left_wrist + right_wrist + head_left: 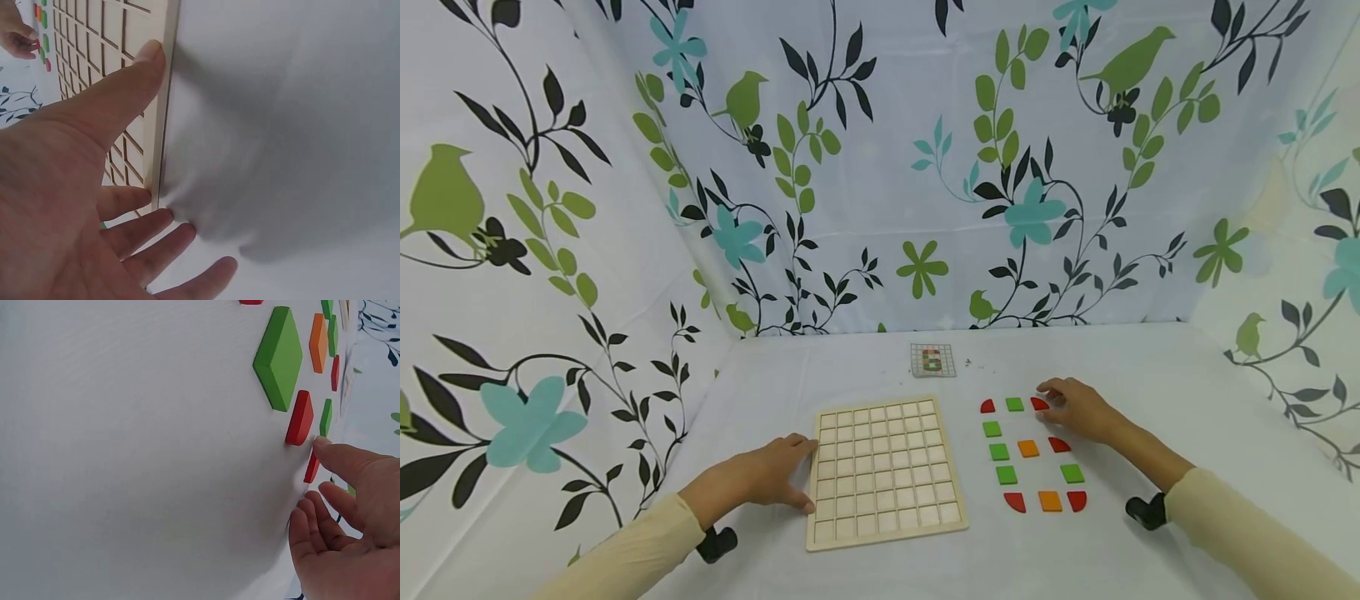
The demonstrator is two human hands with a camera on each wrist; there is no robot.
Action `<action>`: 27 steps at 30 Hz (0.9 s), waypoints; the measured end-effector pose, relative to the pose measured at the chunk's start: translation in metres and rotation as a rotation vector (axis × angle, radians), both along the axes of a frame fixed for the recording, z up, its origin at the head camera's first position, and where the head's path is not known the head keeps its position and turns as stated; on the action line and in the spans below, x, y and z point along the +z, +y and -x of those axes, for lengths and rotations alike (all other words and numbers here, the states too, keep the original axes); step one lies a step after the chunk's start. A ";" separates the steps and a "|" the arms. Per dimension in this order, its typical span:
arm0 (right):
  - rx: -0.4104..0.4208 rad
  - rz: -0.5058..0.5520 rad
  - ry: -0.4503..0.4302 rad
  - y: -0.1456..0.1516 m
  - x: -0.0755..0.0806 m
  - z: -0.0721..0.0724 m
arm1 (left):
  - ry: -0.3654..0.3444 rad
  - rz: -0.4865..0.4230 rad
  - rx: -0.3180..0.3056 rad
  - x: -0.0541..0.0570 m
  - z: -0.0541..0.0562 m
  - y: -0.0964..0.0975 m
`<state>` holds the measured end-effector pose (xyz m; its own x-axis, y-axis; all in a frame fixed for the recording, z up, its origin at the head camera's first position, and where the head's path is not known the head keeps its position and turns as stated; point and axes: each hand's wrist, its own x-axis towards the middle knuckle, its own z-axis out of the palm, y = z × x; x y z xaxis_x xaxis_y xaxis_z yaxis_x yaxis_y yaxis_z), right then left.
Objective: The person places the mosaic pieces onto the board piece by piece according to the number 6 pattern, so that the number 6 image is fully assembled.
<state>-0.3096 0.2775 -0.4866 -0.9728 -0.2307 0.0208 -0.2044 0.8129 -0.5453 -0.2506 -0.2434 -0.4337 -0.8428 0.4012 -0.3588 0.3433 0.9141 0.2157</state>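
Note:
My left hand [767, 473] rests at the left edge of a pale wooden grid board [884, 481], which lies flat on the white cloth. In the left wrist view its thumb lies on the board's rim and the other fingers are spread along the side. My right hand [1081, 410] is at the far right corner of a loose arrangement of flat pieces. Its thumb is right at a red quarter-round piece [1038, 403], with the fingers apart from the thumb. Beside that piece lie a green square [1015, 404] and another red quarter-round [987, 406].
More green squares [999, 452], orange squares [1028, 448] and red quarter-rounds [1014, 502] lie right of the board. Behind the board is a small gridded card [932, 360] with a coloured pattern. A patterned curtain [880, 167] stands at the back and sides.

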 end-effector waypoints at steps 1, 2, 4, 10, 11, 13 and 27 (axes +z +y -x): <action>-0.003 0.008 -0.007 0.001 -0.002 0.001 | -0.011 -0.005 0.003 -0.002 0.000 -0.001; -0.006 0.017 -0.015 0.001 -0.003 0.002 | -0.021 -0.016 0.009 -0.004 0.000 -0.001; -0.008 0.034 -0.021 0.002 -0.004 0.003 | -0.033 -0.027 0.014 -0.007 0.001 -0.003; -0.011 0.079 -0.031 0.000 -0.006 0.003 | -0.032 -0.049 0.036 -0.006 0.000 -0.004; -0.013 0.086 -0.034 -0.001 -0.006 0.003 | -0.032 -0.050 0.039 -0.006 0.000 -0.004; -0.018 0.100 -0.040 -0.001 -0.006 0.003 | -0.030 -0.048 0.043 -0.005 0.000 -0.004; -0.070 0.123 -0.014 -0.004 -0.012 0.001 | -0.035 -0.057 0.038 -0.005 0.001 -0.005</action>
